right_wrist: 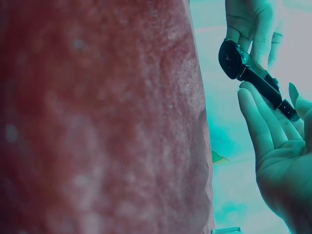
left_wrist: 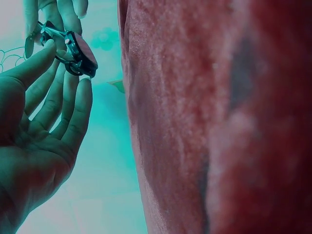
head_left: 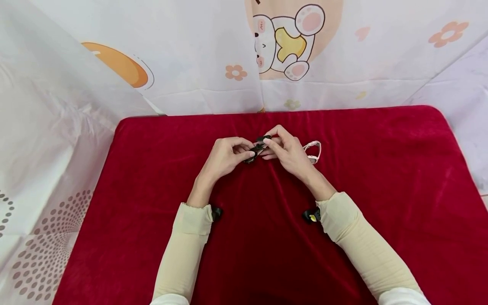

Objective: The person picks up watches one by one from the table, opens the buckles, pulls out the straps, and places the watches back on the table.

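Both hands hold a black wristwatch (head_left: 249,160) between them, above the far half of the table. My left hand (head_left: 223,157) pinches it at the round-case end, thumb toward me. At the strap's other end, my right hand (head_left: 292,156) grips with thumb and fingertips. The right wrist view shows the dark round dial (right_wrist: 230,59) and the black strap (right_wrist: 263,87) stretching down to the right hand, whose fingers lie beneath it. In the left wrist view the watch case (left_wrist: 82,53) is seen edge-on beside the left fingertips.
A white-banded watch (head_left: 313,144) stands on the red tablecloth (head_left: 381,169) just right of the right hand, partly behind it. A printed white curtain (head_left: 198,55) hangs along the table's far edge. Black wrist-camera mounts (head_left: 311,216) sit at the cuffs.
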A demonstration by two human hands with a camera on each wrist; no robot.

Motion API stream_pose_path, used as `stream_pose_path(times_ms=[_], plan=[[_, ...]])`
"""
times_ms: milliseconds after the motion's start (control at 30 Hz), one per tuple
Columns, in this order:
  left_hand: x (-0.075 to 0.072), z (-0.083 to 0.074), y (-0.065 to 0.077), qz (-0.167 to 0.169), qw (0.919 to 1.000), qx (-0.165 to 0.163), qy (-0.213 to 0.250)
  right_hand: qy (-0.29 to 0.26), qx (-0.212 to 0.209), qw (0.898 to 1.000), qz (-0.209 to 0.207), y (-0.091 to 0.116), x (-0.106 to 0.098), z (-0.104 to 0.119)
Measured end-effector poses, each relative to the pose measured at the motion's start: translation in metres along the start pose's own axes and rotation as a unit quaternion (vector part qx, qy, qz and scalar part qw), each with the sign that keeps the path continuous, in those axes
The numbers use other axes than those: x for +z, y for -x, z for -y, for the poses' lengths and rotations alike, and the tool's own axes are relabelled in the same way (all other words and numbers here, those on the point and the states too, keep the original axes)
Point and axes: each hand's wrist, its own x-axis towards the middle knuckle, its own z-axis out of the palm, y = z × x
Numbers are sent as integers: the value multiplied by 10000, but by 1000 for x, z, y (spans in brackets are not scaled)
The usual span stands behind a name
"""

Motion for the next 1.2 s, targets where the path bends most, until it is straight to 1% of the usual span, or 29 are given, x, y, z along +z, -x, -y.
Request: stream_pose_path(times_ms=[167,300,533,700,833,1067,1200], plan=[[0,-1,0,-35,10000,-22,-6,16,-147,9998,-104,0,0,0],[-1,0,1,-56,10000,-57,-13,-36,-239,9994,-266,-1,1,-1],[-1,4,2,-44,9999,-103,-55,-113,-266,9985,-466,-1,0,-2],[-4,6,1,-104,9999,-120,-55,-232,-240,9978,-576,-2,-1,-1],[-6,4,2,-140,9998,-134,16,-279,-203,9976,-605,-1,-2,3],[-6,5,4,-161,9998,-112,-28,-197,-255,9970,-704,7,3,28],[-6,4,6,-157,9998,-107,-42,-99,-290,9963,-802,8,4,30]])
